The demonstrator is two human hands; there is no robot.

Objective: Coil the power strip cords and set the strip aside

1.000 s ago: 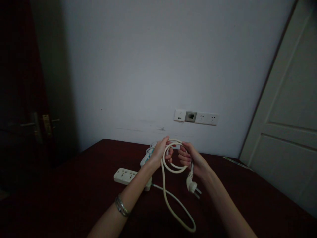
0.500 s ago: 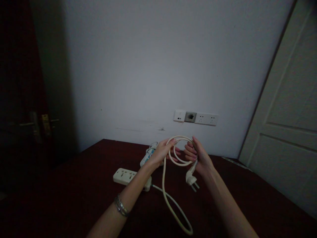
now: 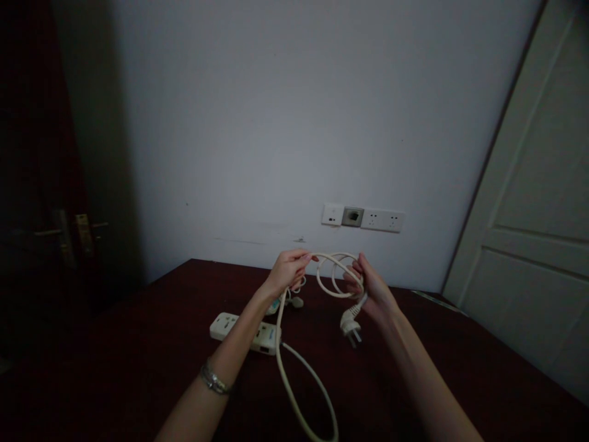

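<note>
A white power cord (image 3: 286, 382) runs in a long loop from a white power strip (image 3: 223, 326) on the table up to my hands. My left hand (image 3: 289, 270) pinches the cord between thumb and fingers, out to the left of the coils. Round loops of the cord are gathered in my right hand (image 3: 368, 285), whose fingers close on them. Below that hand hangs the cord's plug (image 3: 351, 325), prongs pointing down. My left forearm covers the middle of the strip.
Behind my left hand lies a second strip (image 3: 275, 307) with blue marks, its cord and plug (image 3: 296, 302) beside it, partly hidden. The dark red table (image 3: 391, 380) meets a pale wall with sockets (image 3: 381, 220). A white door (image 3: 538, 264) stands at the right.
My left hand has moved left, away from the coils, drawing a length of cord out with it. My right hand stays nearly in place; the plug has swung slightly left.
</note>
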